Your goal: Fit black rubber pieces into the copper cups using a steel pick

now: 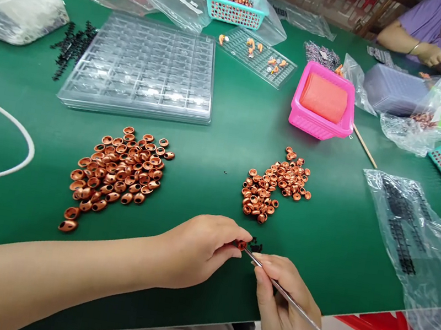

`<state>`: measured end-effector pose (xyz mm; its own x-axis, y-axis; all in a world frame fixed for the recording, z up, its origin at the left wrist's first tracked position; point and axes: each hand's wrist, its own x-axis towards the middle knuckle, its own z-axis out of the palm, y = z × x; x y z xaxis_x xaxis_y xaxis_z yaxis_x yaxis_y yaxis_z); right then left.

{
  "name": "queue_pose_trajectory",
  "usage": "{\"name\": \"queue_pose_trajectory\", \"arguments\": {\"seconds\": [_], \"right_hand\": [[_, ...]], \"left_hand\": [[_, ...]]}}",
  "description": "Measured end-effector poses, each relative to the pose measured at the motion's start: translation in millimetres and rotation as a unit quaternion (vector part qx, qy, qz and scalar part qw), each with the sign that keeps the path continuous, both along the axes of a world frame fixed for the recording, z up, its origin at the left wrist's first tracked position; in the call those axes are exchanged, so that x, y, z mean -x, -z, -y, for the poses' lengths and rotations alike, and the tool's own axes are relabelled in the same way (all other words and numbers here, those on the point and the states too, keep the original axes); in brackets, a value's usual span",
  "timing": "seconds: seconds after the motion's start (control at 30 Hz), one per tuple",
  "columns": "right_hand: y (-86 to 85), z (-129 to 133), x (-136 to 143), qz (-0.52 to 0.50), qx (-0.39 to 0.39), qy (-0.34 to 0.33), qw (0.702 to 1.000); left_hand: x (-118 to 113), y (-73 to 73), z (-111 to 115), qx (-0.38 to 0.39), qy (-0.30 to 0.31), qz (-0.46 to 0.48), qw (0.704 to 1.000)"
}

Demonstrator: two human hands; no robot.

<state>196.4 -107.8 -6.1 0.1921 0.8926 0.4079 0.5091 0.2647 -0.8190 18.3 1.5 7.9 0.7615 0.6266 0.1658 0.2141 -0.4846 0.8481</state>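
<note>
Near the table's front edge, my left hand (pixel 202 248) pinches a small copper-coloured hollow piece (pixel 241 245) between thumb and fingertips. My right hand (pixel 290 310) grips a thin metal tool (pixel 302 310) like a pen, its tip at the copper piece. Whether the tip is inside the piece I cannot tell. Just beyond the fingertips lie tiny black parts (pixel 256 247). A pile of larger copper-coloured oval pieces (pixel 122 166) with holes is spread at the left. Smaller copper-coloured pieces (pixel 274 183) are heaped beyond my hands.
Clear plastic trays (pixel 143 72) are stacked behind the left pile. A pink basket (pixel 319 126) holds an orange-red block. At the right, a plastic bag (pixel 411 228) with black parts overhangs the edge. A white cable (pixel 21 128) curves in from the left. Other people's hands (pixel 430 55) work across the table.
</note>
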Motion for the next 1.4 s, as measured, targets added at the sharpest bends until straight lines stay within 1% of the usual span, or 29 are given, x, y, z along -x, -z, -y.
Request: {"name": "queue_pose_trajectory", "arguments": {"seconds": [0.13, 0.53, 0.7, 0.83, 0.97, 1.1, 1.23, 1.4], "right_hand": [[-0.2, 0.5, 0.0, -0.011, -0.016, 0.006, 1.0], [-0.8, -0.7, 0.5, 0.006, -0.011, -0.002, 1.0], [-1.4, -0.9, 0.5, 0.004, -0.007, -0.004, 1.0], [-2.5, -1.1, -1.4, 0.022, -0.001, -0.011, 1.0], [-2.1, -0.7, -3.0, 0.039, -0.007, -0.026, 0.999], [-1.0, -0.1, -3.1, 0.051, -0.014, -0.021, 0.998], [-0.7, 0.3, -2.4, 0.072, -0.022, -0.03, 0.997], [-1.5, 0.4, -1.1, 0.074, -0.03, -0.026, 0.996]], "left_hand": [[-0.9, 1.5, -1.0, -0.007, -0.006, 0.014, 1.0], [-1.6, 7.2, 0.0, -0.024, -0.012, 0.02, 0.999], [-1.3, 6.9, 0.0, -0.025, -0.015, 0.019, 0.999], [-1.0, 7.0, -0.2, -0.026, -0.013, 0.013, 0.999], [-1.1, 7.1, 0.0, -0.019, -0.01, 0.005, 1.0], [-1.7, 6.7, -0.4, -0.014, -0.012, 0.003, 1.0], [-1.9, 6.6, -1.0, -0.016, -0.013, 0.006, 1.0], [-1.8, 6.2, -1.7, -0.008, -0.015, 0.011, 1.0]]}}
